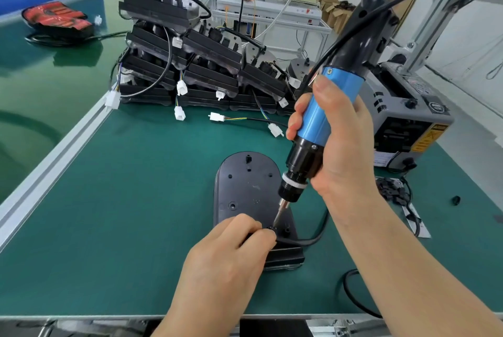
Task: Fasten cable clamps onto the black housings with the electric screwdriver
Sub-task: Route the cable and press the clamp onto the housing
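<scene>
A black housing [246, 187] lies flat on the green mat in front of me. My left hand [226, 257] rests on its near end, fingertips pinching a small black cable clamp [271, 230] over the black cable [313, 240] that leaves the housing to the right. My right hand [337, 140] grips the blue and black electric screwdriver [321, 116], which is tilted. Its bit tip [277, 218] touches the clamp beside my left fingertips.
Stacked black housings [190, 64] with white connectors stand behind the work spot. A grey machine [402, 116] sits at the right, with loose black clamps [392, 189] on paper in front of it. A red and black pack [57, 19] lies far left. An aluminium rail [54, 162] borders the mat.
</scene>
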